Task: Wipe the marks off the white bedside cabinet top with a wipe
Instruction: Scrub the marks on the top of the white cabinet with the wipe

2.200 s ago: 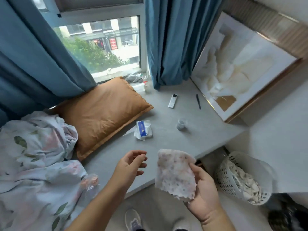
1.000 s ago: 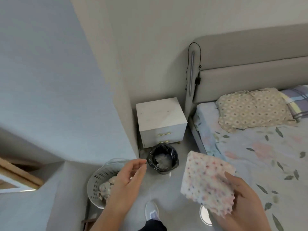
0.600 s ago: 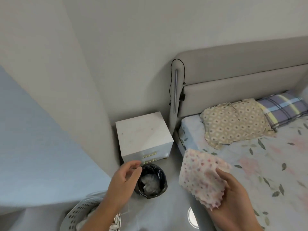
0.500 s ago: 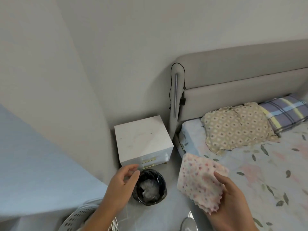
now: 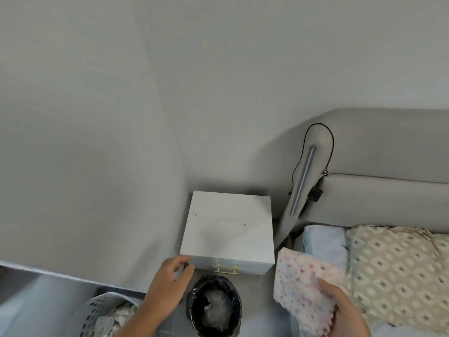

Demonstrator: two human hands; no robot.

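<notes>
The white bedside cabinet stands in the corner between the wall and the bed, its top bare except for two small dark spots and a faint smear. My right hand grips a white wipe with pink and purple dots, held flat at the cabinet's front right corner, in front of the bed edge. My left hand hovers with loosely curled, empty fingers at the cabinet's front left corner.
A black-lined waste bin sits on the floor right before the cabinet drawers. A white laundry basket is at the lower left. The bed with a patterned pillow and grey headboard flanks the right.
I turned from the window ledge to the bed corner and came closer. The cabinet now fills the middle of view, and both hands sit by its front corners.
</notes>
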